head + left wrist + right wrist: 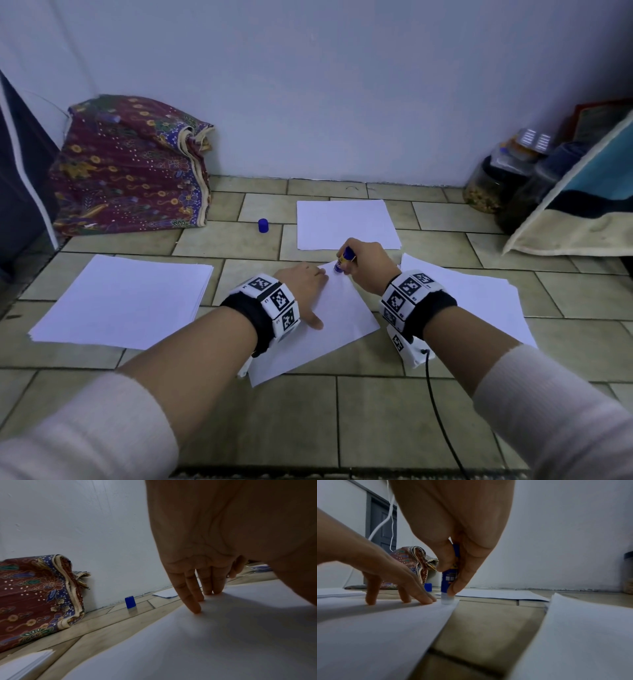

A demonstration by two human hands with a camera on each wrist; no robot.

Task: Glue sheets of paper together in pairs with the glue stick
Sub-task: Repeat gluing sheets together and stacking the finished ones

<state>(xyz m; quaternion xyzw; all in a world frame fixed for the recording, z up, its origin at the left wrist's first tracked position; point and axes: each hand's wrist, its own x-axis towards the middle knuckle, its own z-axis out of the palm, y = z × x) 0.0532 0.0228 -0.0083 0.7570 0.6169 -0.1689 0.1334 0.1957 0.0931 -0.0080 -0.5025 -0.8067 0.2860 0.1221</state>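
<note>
Nearest the person, a single sheet (pixel 329 322) lay skewed on the tiled floor (pixel 376 411). The left hand (pixel 301 284) rested on it with fingers (pixel 193 604) straight and spread, tips pressing the paper flat. Just beyond, the right hand (pixel 364 263) gripped the glue stick (pixel 449 580) between thumb and curled fingers, holding it nearly upright with its white tip down on the sheet's far corner, close to the left fingertips. A stack (pixel 126 301) of paper lay to the left and a pile (pixel 479 294) to the right, both apart from the sheet. Farther off lay another sheaf (pixel 346 222), with the blue cap (pixel 263 225) standing on the floor to its left. A patterned cloth (pixel 130 164) sat against the wall (pixel 342 85), with jars (pixel 496 181) at far right.
</note>
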